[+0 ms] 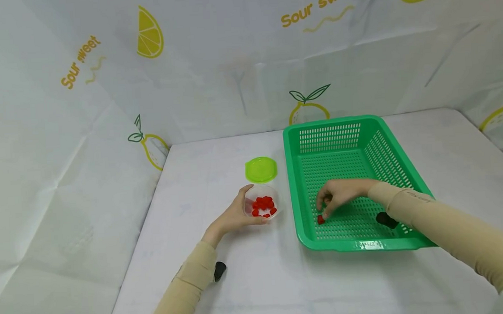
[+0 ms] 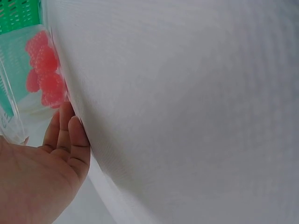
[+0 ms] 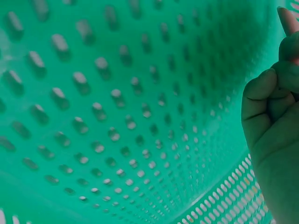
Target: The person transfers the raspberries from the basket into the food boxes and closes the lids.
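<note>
My left hand (image 1: 233, 216) grips a clear plastic container (image 1: 247, 205) on the table, thumb on its near side and fingers round the far side. Several red raspberries (image 1: 264, 203) lie inside it; the left wrist view shows these raspberries (image 2: 49, 79) through the clear wall. Inside the green basket (image 1: 296, 192), my right hand (image 1: 340, 193) reaches down and pinches a single raspberry (image 1: 320, 219) at its fingertips near the basket's left side. In the right wrist view the right hand (image 3: 275, 121) has its other fingers curled; the raspberry is hidden there.
A bright green lid (image 1: 261, 169) lies flat on the white table (image 1: 201, 178), just behind the container. The basket's raised, slotted walls surround the right hand. A white cloth backdrop (image 1: 213, 83) with lemon prints rises behind the table.
</note>
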The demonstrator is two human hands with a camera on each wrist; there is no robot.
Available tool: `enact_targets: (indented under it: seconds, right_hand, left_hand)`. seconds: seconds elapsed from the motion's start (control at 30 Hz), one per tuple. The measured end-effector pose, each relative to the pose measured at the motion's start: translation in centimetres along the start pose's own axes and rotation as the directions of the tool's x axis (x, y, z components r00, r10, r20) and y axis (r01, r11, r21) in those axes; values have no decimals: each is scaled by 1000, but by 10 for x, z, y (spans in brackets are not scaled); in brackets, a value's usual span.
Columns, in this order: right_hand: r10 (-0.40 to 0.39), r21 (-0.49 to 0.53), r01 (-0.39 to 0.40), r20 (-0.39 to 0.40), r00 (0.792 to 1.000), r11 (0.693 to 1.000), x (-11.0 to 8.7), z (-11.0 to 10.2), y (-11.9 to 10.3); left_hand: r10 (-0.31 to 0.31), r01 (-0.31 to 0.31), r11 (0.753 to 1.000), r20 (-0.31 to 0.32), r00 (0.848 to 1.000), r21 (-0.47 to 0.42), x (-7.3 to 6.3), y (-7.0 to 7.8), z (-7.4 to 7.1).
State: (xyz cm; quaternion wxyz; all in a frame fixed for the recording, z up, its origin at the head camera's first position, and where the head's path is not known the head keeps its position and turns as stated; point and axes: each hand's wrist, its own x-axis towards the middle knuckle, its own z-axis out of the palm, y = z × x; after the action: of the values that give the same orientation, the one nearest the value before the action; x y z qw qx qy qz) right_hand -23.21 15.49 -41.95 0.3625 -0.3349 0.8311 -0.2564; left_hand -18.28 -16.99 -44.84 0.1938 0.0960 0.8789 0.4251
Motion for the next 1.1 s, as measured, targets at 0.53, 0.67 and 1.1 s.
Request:
enact_targets:
  seconds: [0.53, 0.67, 1.1]
  right_hand:
    - [8, -44, -7, 15, 1000, 999, 8, 12, 5]
    - [8, -20, -7, 30, 1000, 1000, 7, 10, 5]
    - [-11, 50, 11, -19, 1000, 999, -4, -21, -14]
  left_hand:
    - [4, -4, 1000, 1, 1000, -15, 1, -3, 0]
    - [3, -3, 1000, 1, 1000, -10, 1, -3, 0]
    - [1, -1, 1000, 1, 1000, 0, 2, -3, -1]
